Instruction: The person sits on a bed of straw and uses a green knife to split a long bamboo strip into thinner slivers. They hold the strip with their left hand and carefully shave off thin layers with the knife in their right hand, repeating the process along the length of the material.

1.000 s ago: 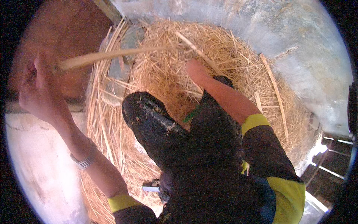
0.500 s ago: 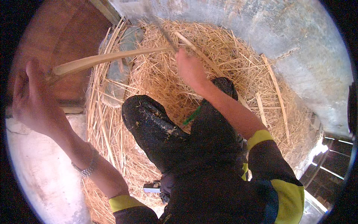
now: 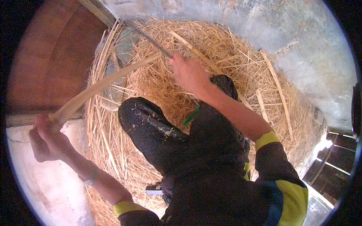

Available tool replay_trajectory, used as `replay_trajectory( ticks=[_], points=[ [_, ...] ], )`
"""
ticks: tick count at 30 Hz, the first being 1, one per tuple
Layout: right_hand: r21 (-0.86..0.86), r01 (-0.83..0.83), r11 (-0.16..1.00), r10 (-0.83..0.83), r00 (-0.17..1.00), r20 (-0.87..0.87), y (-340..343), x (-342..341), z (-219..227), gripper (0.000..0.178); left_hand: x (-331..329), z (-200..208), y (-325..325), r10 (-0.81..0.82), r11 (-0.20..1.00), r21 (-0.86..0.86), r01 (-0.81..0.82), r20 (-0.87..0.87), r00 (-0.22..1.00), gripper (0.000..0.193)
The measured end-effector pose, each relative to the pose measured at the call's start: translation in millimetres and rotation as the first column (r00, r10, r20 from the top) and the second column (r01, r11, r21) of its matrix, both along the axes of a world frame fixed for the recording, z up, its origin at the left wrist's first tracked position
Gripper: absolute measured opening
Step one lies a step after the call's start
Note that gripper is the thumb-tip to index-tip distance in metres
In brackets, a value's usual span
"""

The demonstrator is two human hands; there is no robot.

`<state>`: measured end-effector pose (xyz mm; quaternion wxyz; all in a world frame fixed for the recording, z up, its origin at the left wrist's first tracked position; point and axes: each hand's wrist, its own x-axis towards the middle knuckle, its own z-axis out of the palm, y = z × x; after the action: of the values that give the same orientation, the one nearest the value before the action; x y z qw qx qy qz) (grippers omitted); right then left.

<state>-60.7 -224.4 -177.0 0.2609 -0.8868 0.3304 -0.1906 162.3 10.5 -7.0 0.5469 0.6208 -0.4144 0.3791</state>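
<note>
My left hand (image 3: 51, 139) is at the far left, its fingers closed on the near end of a long pale bamboo strip (image 3: 102, 84). The strip slants up and to the right across my front. My right hand (image 3: 190, 73) is wrapped round a knife (image 3: 151, 40), whose handle is hidden in the fist. Its narrow dark blade points up and to the left. The strip's far end meets or passes close by the blade near my right fist; whether they touch I cannot tell.
Straw-like shavings (image 3: 158, 81) heap around my bent knees (image 3: 145, 113). Split strips (image 3: 277, 90) lie on them at the right. A grey stone-like block (image 3: 115, 88) sits at the left, beside a brown panel (image 3: 52, 56). A grey wall (image 3: 286, 34) curves round the far side.
My left hand has come down and nearer to me, so the bamboo strip now slopes more steeply. My right hand has shifted slightly left and down with the knife, whose blade was blurred before.
</note>
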Motion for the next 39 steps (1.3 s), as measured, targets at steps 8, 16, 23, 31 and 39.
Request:
replay_trajectory(
  ticks=[8,16,23,31,39],
  points=[
    [-0.321,-0.093,0.943,-0.033,0.930,-0.366,-65.5,-21.9,-132.0,0.016,-33.5,-15.8,-13.8,0.065,0.998,-0.008,-0.065,0.107,0.992,0.025],
    [-0.090,-0.153,0.984,0.119,0.946,-0.302,-25.6,-1.2,-77.1,0.025,-23.2,-13.9,14.2,0.122,0.985,0.094,-0.143,0.207,0.971,0.034],
    [-0.124,0.067,0.990,-0.066,0.998,0.005,-41.3,-22.0,-105.8,0.030,-68.0,9.2,-28.6,0.405,0.907,0.176,-0.383,-0.112,0.908,0.031],
    [0.109,0.087,0.990,-0.076,0.992,-0.102,6.4,-0.6,-64.5,0.027,-56.8,27.2,-43.6,0.375,0.893,0.228,-0.387,0.098,0.922,0.031],
    [0.094,0.052,0.994,-0.063,0.991,0.119,-4.0,26.4,-21.9,0.017,-54.9,28.3,-55.3,0.355,0.925,0.151,-0.350,-0.012,0.935,0.033]
  ],
)
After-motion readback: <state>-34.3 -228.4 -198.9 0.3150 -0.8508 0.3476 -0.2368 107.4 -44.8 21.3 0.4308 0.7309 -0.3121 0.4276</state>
